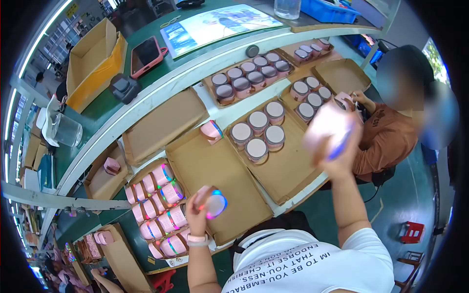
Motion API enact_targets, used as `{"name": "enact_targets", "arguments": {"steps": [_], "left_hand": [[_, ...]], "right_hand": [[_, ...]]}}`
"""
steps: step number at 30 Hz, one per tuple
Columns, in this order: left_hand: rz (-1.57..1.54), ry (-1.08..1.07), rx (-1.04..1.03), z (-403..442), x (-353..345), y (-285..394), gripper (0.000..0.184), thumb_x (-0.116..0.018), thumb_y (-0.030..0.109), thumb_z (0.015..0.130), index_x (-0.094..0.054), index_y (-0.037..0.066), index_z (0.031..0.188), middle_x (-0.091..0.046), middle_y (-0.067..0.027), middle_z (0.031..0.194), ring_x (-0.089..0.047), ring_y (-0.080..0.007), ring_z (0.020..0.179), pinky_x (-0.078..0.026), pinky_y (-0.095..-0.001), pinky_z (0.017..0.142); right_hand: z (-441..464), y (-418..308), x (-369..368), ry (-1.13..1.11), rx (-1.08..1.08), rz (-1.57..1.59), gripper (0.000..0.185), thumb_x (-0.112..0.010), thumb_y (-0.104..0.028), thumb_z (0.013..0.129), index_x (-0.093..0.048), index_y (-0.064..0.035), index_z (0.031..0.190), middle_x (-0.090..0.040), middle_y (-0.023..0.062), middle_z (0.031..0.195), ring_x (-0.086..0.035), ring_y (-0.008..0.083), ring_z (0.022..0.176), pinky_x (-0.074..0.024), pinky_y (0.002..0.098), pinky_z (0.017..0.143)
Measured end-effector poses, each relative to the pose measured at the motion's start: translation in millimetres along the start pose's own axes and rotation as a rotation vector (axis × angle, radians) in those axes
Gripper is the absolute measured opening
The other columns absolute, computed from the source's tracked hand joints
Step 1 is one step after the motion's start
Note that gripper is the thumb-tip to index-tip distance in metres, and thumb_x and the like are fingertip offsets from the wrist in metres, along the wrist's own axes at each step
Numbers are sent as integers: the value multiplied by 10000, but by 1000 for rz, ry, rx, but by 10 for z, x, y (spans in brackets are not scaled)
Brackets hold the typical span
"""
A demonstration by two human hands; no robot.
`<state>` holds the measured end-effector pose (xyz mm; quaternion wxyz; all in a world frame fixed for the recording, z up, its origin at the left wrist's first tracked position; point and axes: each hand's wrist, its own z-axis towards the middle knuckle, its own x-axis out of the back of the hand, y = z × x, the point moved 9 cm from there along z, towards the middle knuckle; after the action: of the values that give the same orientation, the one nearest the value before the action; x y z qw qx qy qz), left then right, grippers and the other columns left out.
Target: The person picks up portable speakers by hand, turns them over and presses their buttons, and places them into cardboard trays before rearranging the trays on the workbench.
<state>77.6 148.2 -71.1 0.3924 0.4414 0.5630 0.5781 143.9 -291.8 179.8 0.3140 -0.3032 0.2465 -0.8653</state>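
Cardboard trays (210,171) lie all around; the left hand (196,209) grasps a glowing speaker (216,204), the right hand (338,162) a blurred pale item (333,127); steady grips would serve best.

The single wide-angle view looks from the head, forward and down over nearby cardboard trays (222,178).

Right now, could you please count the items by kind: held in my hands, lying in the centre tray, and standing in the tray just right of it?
Held: 2 (lit item in the left hand, blurred item in the right hand)
Lying in the centre tray: 1 (pink item)
Standing in the right tray: 5 (white-topped items)
Total: 8
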Motion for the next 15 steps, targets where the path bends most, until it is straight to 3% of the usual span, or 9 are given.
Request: {"name": "enact_targets", "arguments": {"steps": [1, 2, 3, 6, 9, 10, 11, 13, 15], "left_hand": [[-375, 75, 195, -152, 21, 89, 512, -608, 136, 746, -478, 24, 1228, -541, -135, 1182, -527, -277, 1105, -413, -417, 970], [-684, 4, 256, -237, -125, 389, 486, -587, 175, 768, -483, 25, 1218, -544, -124, 1184, -532, -279, 1096, -424, -413, 957], [-994, -69, 317, -289, -309, 655, 465, -567, 214, 790, -488, 26, 1208, -547, -113, 1186, -538, -280, 1087, -436, -409, 944], [-1317, 51, 394, -425, -362, 409, 502, -571, 314, 807, -487, 63, 1234, -563, -93, 1179, -535, -281, 1085, -446, -398, 940], [-1557, 41, 431, -486, -590, 519, 595, -620, 381, 792, -462, 86, 1283, -524, -131, 1228, -505, -308, 1117, -446, -408, 946], [-1679, 12, 500, -540, -725, 664, 615, -624, 396, 791, -454, 80, 1291, -498, -156, 1244, -493, -315, 1127, -452, -413, 941], [-1804, -18, 571, -561, -850, 793, 636, -629, 410, 790, -446, 75, 1298, -473, -180, 1261, -482, -321, 1137, -457, -418, 935], [-1795, -43, 508, -646, -914, 910, 640, -610, 424, 807, -433, 70, 1309, -439, -222, 1273, -467, -315, 1153, -460, -416, 939], [-1764, -121, 493, -687, -1005, 1078, 639, -594, 439, 817, -424, 76, 1316, -455, -187, 1278, -465, -317, 1156, -455, -427, 948]], "right_hand": [[230, -16, 352, 276, -95, 258, 749, -652, -57, 741, -249, -62, 1373, -401, 102, 1261, -434, 217, 1138, -400, 346, 945], [407, -372, 668, 361, 165, 176, 767, -679, -109, 752, -242, -70, 1381, -398, 122, 1271, -471, 249, 1128, -424, 383, 940], [431, -372, 927, 572, 190, 271, 800, -696, -111, 728, -234, -72, 1379, -410, 147, 1263, -506, 285, 1102, -471, 415, 900], [198, -388, 983, 678, 238, 400, 838, -738, -151, 700, -240, -64, 1369, -415, 186, 1271, -524, 322, 1082, -504, 439, 871], [-274, -620, -231, -518, 428, 470, 800, -675, -472, 737, -332, -91, 1351, -401, 119, 1337, -420, 253, 1205, -342, 402, 1011], [-385, -1144, 49, -224, 1028, 114, 836, -724, -404, 702, -313, -89, 1358, -411, 123, 1309, -447, 251, 1183, -357, 413, 976], [-245, -1125, 181, -210, 1031, 107, 836, -724, -404, 702, -313, -89, 1358, -411, 123, 1309, -447, 251, 1183, -357, 413, 976], [169, -714, 232, -334, 679, -153, 630, -572, -423, 811, -392, -82, 1310, -451, 105, 1257, -452, 230, 1129, -354, 383, 992], [493, -415, 1017, 536, 339, 214, 880, -661, -356, 681, -233, -47, 1385, -426, 212, 1271, -453, 410, 1148, -431, 543, 937]]}}
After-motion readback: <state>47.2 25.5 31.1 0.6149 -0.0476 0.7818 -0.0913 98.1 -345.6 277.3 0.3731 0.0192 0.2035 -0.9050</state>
